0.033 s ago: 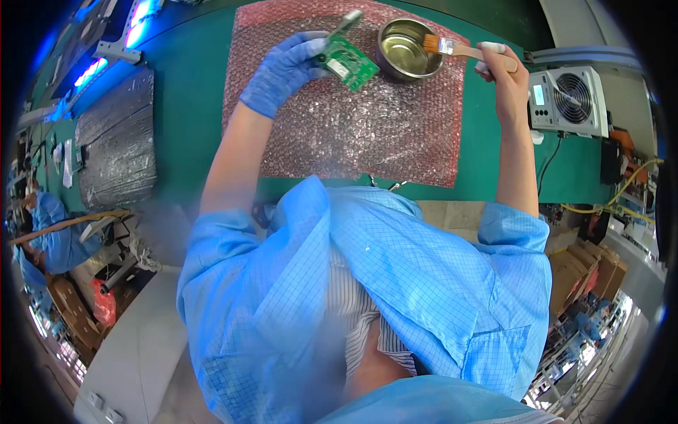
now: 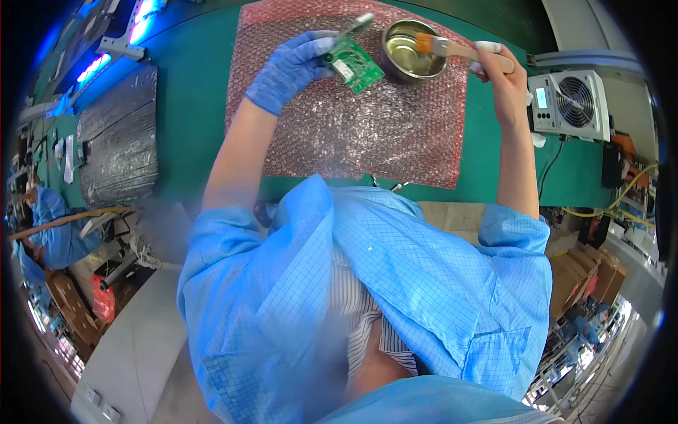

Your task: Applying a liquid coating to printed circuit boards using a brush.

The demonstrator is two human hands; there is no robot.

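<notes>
My left hand [image 2: 295, 69], in a blue glove, pinches a green circuit board [image 2: 360, 71] by its left side, above the bubble wrap. A pale-tipped part [image 2: 363, 20] sticks up from the board's upper end; its kind is unclear. Finger cots cover some fingertips of my right hand [image 2: 503, 76], which grips the wooden handle of a flat brush [image 2: 458, 49]. Its orange bristles are over a round metal bowl [image 2: 445, 69] containing yellowish clear liquid. The bowl stands just right of the board; whether the bristles touch the liquid I cannot tell.
Pinkish bubble wrap [image 2: 353, 141] lies on the green table [image 2: 187, 106]. A white fan unit [image 2: 571, 106] with a small display stands at the right. Left is a dark silvery sheet [image 2: 117, 138]. Another person in blue [image 2: 60, 226] sits at the far left; cardboard boxes [image 2: 586, 279] are stacked lower right.
The brush has shifted slightly left, its bristles moving from the bowl's right rim farther over the bowl. The board appears tilted slightly differently in my left hand.
</notes>
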